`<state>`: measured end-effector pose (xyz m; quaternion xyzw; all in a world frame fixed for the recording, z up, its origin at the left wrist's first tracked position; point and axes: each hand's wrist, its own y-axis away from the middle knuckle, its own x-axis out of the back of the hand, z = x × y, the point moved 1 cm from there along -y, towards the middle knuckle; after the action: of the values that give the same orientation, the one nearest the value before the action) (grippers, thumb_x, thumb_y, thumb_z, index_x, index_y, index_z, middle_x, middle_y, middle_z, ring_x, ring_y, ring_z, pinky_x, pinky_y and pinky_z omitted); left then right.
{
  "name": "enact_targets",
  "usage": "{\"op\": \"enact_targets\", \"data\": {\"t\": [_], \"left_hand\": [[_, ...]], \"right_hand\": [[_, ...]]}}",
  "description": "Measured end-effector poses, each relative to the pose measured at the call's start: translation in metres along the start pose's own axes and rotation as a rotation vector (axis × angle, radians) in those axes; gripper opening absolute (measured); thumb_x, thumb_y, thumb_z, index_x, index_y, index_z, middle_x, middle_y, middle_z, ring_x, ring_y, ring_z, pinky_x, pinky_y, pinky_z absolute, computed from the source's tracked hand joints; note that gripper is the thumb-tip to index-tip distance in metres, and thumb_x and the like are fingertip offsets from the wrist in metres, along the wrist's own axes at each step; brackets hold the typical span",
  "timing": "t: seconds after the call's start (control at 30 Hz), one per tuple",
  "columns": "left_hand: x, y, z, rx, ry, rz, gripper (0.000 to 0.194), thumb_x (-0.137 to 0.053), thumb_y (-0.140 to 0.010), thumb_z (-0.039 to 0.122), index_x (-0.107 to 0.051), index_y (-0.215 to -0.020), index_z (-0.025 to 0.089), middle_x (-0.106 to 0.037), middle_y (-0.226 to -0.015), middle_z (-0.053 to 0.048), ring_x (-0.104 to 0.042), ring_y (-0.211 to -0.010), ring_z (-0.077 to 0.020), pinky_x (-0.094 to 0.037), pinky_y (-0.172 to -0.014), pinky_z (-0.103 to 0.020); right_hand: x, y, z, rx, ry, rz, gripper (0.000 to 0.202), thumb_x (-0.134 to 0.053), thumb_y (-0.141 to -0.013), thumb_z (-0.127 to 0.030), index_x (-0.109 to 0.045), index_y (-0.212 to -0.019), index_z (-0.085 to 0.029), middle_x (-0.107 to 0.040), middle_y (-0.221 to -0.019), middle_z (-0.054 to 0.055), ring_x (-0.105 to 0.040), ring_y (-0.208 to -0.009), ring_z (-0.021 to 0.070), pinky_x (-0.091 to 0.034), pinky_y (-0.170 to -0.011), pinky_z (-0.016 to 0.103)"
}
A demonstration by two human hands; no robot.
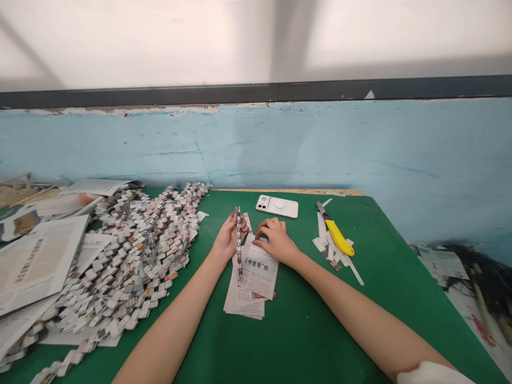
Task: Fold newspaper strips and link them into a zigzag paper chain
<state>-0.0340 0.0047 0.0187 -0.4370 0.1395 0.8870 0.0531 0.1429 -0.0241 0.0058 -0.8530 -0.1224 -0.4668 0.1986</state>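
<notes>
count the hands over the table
2: the left hand holds the folded chain; the right hand is at the paper slips. No others show.

Wall [360, 144]: light blue, scuffed, paint chipped along the top edge. Dark horizontal strip [240, 94] above it, full width. Over that, a pale upper section [140, 42], bright with soft grey shadow bands; panel or frosted glass, can't tell. Green surface [312, 336] near the wall, thin wood strip [288, 191] at its back edge. Dark clutter [488, 282] off right.
</notes>
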Motion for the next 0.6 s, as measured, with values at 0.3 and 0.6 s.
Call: {"op": "enact_targets", "data": {"t": [0.3, 0.6], "left_hand": [[0.0012, -0.0011, -0.0008, 0.01, 0.029, 0.004, 0.009, -0.072, -0.087, 0.017, -0.063, -0.09, 0.018, -0.058, -0.078, 0.0, -0.049, -0.06, -0.0089, -0.044, -0.06, -0.024], [-0.0008, 0.0001, -0.0001, -0.002, 0.001, 0.001, 0.011, -0.073, -0.087, 0.018, -0.063, -0.091, 0.019, -0.058, -0.078, 0.0, -0.05, -0.059, -0.0082, -0.045, -0.06, -0.023]], "right_hand": [[0.0047, 0.0006, -0.0031, -0.003, -0.054, -0.002, 0.018, -0.066, -0.095, -0.044, -0.068, -0.096, -0.026, -0.061, -0.113, 0.007, -0.048, -0.114, 0.0287, -0.036, -0.097, 0.046], [0.0039, 0.0004, -0.0021, -0.003, -0.058, -0.002, 0.021, -0.064, -0.096, -0.045, -0.07, -0.092, -0.025, -0.061, -0.113, 0.008, -0.048, -0.115, 0.0291, -0.036, -0.097, 0.047]]}}
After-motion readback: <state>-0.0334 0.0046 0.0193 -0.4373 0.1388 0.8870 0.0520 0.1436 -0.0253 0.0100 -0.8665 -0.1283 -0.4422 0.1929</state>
